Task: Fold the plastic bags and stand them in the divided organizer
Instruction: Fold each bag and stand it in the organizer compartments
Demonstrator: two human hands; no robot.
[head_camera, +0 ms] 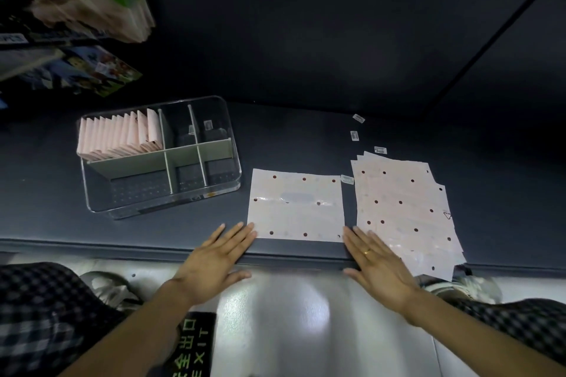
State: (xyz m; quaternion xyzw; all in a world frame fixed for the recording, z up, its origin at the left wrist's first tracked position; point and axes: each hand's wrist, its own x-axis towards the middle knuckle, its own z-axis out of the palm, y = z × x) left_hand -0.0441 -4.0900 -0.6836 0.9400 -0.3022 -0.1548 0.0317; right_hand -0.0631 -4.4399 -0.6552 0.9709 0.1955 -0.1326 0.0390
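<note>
- Plastic bag [295, 208], pale pink with dark dots, lies flat and unfolded near the front edge of the dark desk [306, 138], between the two hands.
- Divided organizer [159, 159], clear with grey partitions, stands toward the left of the desk, well apart from the flat bag.
- Its back left compartment holds a row of folded bags [119, 135] standing upright, packed side by side; the front compartments show only their dotted floor, and two small labels sit at the back right.
- Stack of unfolded bags [404, 211] lies fanned just beside the flat bag on its right, reaching over the front edge of the desk.
- Small labels [354, 135] are scattered behind the stack.
- Left hand [214, 260] is flat with fingers straight, fingertips touching the bag's front left corner.
- Right hand [378, 263], wearing a ring, is also spread flat, fingertips at the bag's front right corner, its outer side over the stack's edge.
</note>
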